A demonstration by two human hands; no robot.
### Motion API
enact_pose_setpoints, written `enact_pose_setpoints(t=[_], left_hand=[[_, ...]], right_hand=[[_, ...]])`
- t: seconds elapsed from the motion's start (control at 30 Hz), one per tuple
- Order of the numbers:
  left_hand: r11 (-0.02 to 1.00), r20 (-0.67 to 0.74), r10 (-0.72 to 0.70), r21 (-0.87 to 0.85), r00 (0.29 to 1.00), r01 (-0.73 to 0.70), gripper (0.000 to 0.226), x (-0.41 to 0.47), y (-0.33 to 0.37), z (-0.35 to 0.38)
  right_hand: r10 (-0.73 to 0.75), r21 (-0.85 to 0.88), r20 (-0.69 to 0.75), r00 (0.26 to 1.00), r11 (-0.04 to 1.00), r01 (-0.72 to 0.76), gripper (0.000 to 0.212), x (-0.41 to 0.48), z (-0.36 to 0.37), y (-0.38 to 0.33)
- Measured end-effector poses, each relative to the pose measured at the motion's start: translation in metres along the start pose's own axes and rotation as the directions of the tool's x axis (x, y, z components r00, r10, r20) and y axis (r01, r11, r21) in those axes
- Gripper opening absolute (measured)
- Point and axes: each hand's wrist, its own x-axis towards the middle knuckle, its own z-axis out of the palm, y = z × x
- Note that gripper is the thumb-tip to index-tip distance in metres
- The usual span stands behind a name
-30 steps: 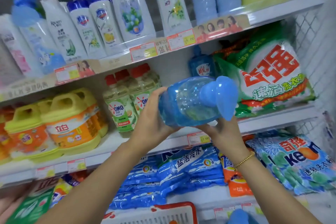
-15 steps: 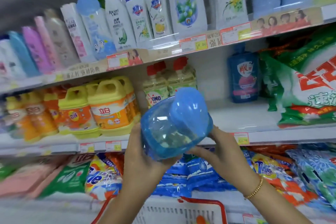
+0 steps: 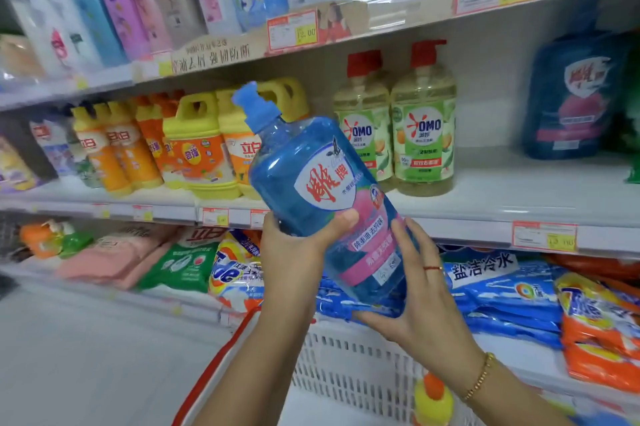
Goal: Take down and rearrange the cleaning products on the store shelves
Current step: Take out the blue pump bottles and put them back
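Observation:
A big blue detergent bottle (image 3: 311, 183) with a blue pump top and a red, white and pink label is held in front of the middle shelf (image 3: 502, 197), tilted with its top up and to the left. My left hand (image 3: 298, 249) grips its left side, thumb across the label. My right hand (image 3: 419, 294) cups its base and right side from below. A second blue bottle of the same kind (image 3: 575, 96) stands at the right of the middle shelf. Two green OMO pump bottles (image 3: 398, 128) stand just behind the held bottle.
Yellow and orange jugs (image 3: 194, 145) fill the left of the middle shelf. Shampoo bottles (image 3: 131, 0) line the top shelf. Detergent bags (image 3: 512, 290) lie on the bottom shelf. A white basket with a red rim (image 3: 346, 360) sits below my hands, with a yellow bottle (image 3: 433, 398) in it.
The blue bottle has been turned from lying on its side, base toward me, to nearly upright with its label facing me. The view has shifted left and downward.

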Motion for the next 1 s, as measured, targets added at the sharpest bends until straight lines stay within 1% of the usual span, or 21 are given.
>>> enact_pose_setpoints(t=[0.1,0.23,0.33,0.37,0.4,0.43,0.47,0.5,0.57,0.6,0.63,0.67,0.73,0.77,0.8,0.87,0.9,0.93,0.97,1.0], left_hand=[[1.0,0.013,0.019,0.008,1.0,-0.019,0.077,0.0,0.006,-0.001],[0.997,0.097,0.082,-0.002,0.992,-0.083,0.076,-0.002,0.013,-0.003],[0.993,0.22,0.099,-0.087,0.97,-0.081,0.071,0.003,0.017,-0.009],[0.989,0.286,0.106,-0.133,0.952,-0.07,0.068,0.007,0.018,-0.012],[0.983,0.353,0.114,-0.174,0.929,-0.055,0.067,0.012,0.019,-0.015],[0.976,0.41,0.123,-0.216,0.904,-0.034,0.07,0.016,0.02,-0.018],[0.966,0.457,0.128,-0.257,0.88,-0.007,0.078,0.021,0.021,-0.022],[0.957,0.489,0.122,-0.289,0.863,0.029,0.087,0.026,0.022,-0.025],[0.939,0.519,0.083,-0.326,0.851,0.107,0.098,0.032,0.021,-0.028],[0.935,0.535,0.052,-0.324,0.843,0.148,0.1,0.033,0.019,-0.029],[0.934,0.557,0.018,-0.306,0.83,0.185,0.099,0.033,0.017,-0.028],[0.935,0.573,-0.009,-0.285,0.819,0.21,0.093,0.033,0.013,-0.028],[0.921,0.582,-0.031,-0.299,0.813,0.248,0.073,0.035,0.007,-0.029],[0.905,0.583,-0.029,-0.33,0.812,0.269,0.064,0.036,0.006,-0.031],[0.887,0.585,-0.019,-0.365,0.811,0.284,0.058,0.037,0.006,-0.034],[0.868,0.569,0.01,-0.414,0.823,0.276,0.054,0.036,0.007,-0.04],[0.867,0.548,0.02,-0.426,0.836,0.258,0.054,0.035,0.008,-0.042],[0.868,0.528,0.031,-0.435,0.849,0.238,0.053,0.032,0.01,-0.042],[0.867,0.505,0.037,-0.445,0.862,0.223,0.052,0.031,0.012,-0.042],[0.862,0.476,0.033,-0.459,0.879,0.216,0.051,0.029,0.014,-0.041]], right_hand=[[-0.099,-0.014,-0.147,0.984,0.995,0.098,0.106,0.01,0.011,0.0],[-0.156,0.078,-0.232,0.96,0.981,0.178,0.105,0.019,0.009,-0.004],[-0.112,0.163,-0.236,0.965,0.975,0.153,0.115,0.022,0.004,-0.008],[-0.086,0.216,-0.213,0.973,0.967,0.133,0.117,0.023,0.001,-0.011],[-0.052,0.308,-0.174,0.983,0.946,0.105,0.116,0.025,-0.003,-0.016],[-0.008,0.448,-0.116,0.993,0.892,0.06,0.112,0.028,-0.007,-0.022],[0.019,0.607,-0.041,0.999,0.795,0.009,0.107,0.03,-0.011,-0.027],[0.022,0.743,0.03,0.999,0.668,-0.037,0.102,0.033,-0.014,-0.03],[0.039,0.906,0.152,0.988,0.394,-0.155,0.098,0.036,-0.017,-0.029],[0.041,0.94,0.225,0.974,0.255,-0.228,0.098,0.036,-0.016,-0.028],[0.007,0.948,0.293,0.956,0.129,-0.291,0.093,0.036,-0.016,-0.026],[-0.067,0.941,0.338,0.939,0.032,-0.337,0.083,0.035,-0.016,-0.026],[-0.243,0.908,0.376,0.894,-0.095,-0.408,0.065,0.035,-0.015,-0.026],[-0.3,0.88,0.385,0.873,-0.164,-0.445,0.06,0.035,-0.015,-0.024],[-0.296,0.863,0.404,0.866,-0.192,-0.468,0.058,0.036,-0.019,-0.021],[-0.202,0.855,0.464,0.862,-0.152,-0.496,0.054,0.038,-0.028,-0.018],[-0.148,0.86,0.483,0.863,-0.104,-0.499,0.048,0.038,-0.028,-0.019],[-0.125,0.864,0.494,0.861,-0.045,-0.502,0.041,0.038,-0.026,-0.022],[-0.062,0.863,0.504,0.861,0.039,-0.503,0.041,0.037,-0.026,-0.024],[0.032,0.868,0.476,0.879,0.144,-0.475,0.043,0.039,-0.032,-0.025]])
